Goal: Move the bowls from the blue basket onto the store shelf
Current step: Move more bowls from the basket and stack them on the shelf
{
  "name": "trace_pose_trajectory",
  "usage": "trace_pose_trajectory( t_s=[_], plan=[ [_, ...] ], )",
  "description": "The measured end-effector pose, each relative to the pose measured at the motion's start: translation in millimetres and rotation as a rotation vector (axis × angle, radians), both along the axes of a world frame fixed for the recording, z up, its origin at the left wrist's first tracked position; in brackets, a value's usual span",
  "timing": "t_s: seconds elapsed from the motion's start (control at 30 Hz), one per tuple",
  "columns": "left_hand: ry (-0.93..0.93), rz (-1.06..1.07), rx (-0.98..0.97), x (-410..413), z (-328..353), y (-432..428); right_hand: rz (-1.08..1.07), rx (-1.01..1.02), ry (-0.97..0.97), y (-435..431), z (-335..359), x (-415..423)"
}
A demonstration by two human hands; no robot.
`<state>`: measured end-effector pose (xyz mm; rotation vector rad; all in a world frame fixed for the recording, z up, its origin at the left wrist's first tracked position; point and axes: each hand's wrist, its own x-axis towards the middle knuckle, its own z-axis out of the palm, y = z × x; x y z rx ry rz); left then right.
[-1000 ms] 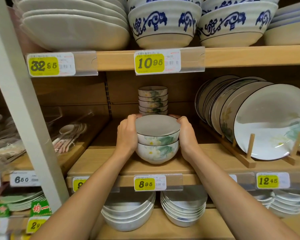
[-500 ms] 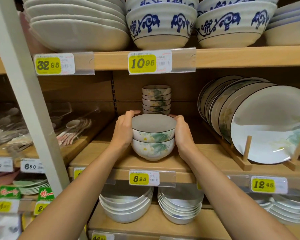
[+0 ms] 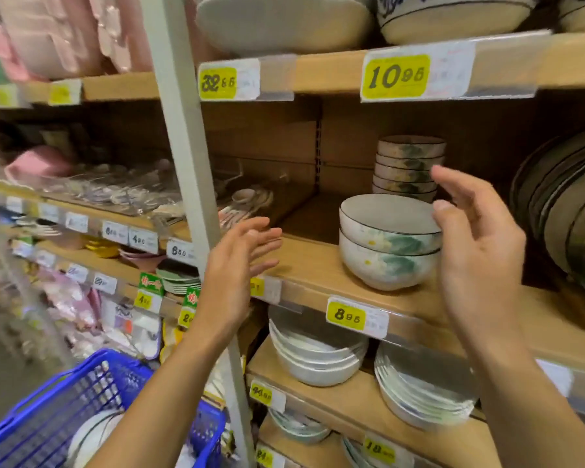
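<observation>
2 stacked bowls point(image 3: 389, 241) near shelf point(image 3: 311, 265) front edge; left hand point(image 3: 240, 261), right hand point(image 3: 480, 251) empty, fingers point(image 3: 453, 185) wide. Ceramic: slick, fragile, probably heavy; grip opposite sides.

Warm, even store light falls from above the two stacked bowls point(image 3: 389, 241), the sharpest thing I see. Behind them the recess under the upper shelf point(image 3: 318, 74) sits in dim brown shadow. Above them the clear label strip point(image 3: 507, 59) carries a pale sheen. Left of the bowls everything smears: pink goods point(image 3: 48, 45), price tags point(image 3: 142, 239), the blue basket point(image 3: 44, 430). My left hand point(image 3: 233, 265) is soft-edged there. The grey post point(image 3: 183, 157) left of them leans with lens bend.
</observation>
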<state>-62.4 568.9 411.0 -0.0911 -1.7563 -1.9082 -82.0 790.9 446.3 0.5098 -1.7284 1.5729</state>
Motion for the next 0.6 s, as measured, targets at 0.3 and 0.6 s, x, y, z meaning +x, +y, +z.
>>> trace_pose_trajectory(
  t_s=[0.3, 0.6],
  plan=[
    [-0.116, 0.144, -0.011, 86, -47, -127, 0.527, 0.208, -0.124, -144, -49, 71],
    [-0.579, 0.28, -0.002, 143, -165, -299, 0.713, 0.438, -0.731, -340, -203, 63]
  ],
)
